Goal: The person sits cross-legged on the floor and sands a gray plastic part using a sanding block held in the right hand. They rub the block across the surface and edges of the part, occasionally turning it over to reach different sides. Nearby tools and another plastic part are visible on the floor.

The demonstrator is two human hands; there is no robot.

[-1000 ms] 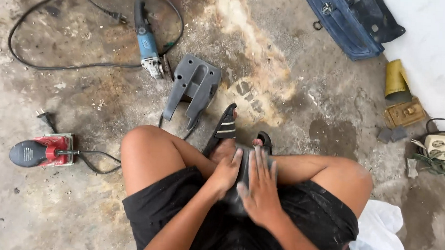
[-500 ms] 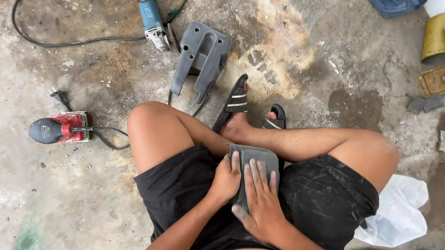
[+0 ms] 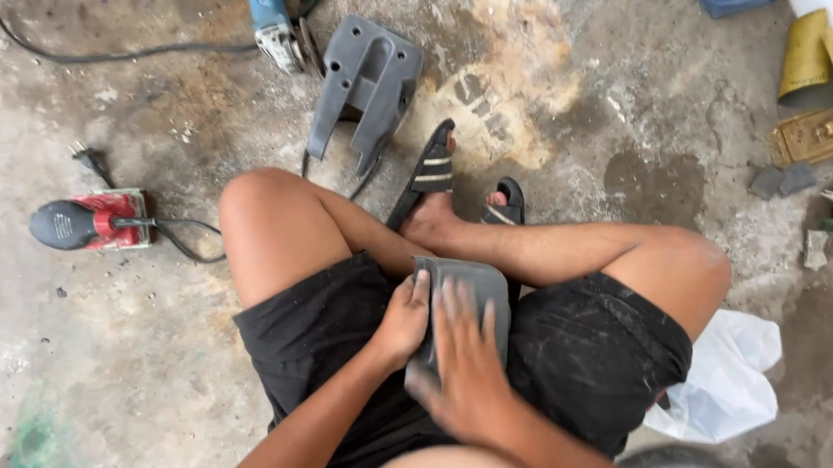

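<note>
A seated person works a grey plastic panel (image 3: 465, 291) held in the lap.
The left hand (image 3: 402, 321) grips the panel's left edge; the right hand (image 3: 462, 374) lies flat on it, fingers spread. On the concrete floor (image 3: 136, 344) lie a red sander (image 3: 89, 223) and a grey cover (image 3: 366, 89).

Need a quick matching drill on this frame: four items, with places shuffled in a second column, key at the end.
Column 1
1. small grey plastic panel
2. red and black power sander
3. large grey moulded plastic cover
4. white plastic bag

Column 2
A. on the floor by the person's right thigh
B. on the floor beyond the sandalled feet, beside a blue angle grinder
C. on the lap, under both hands
D. on the floor outside the left knee, cord attached

Pairs: 1-C, 2-D, 3-B, 4-A
</note>
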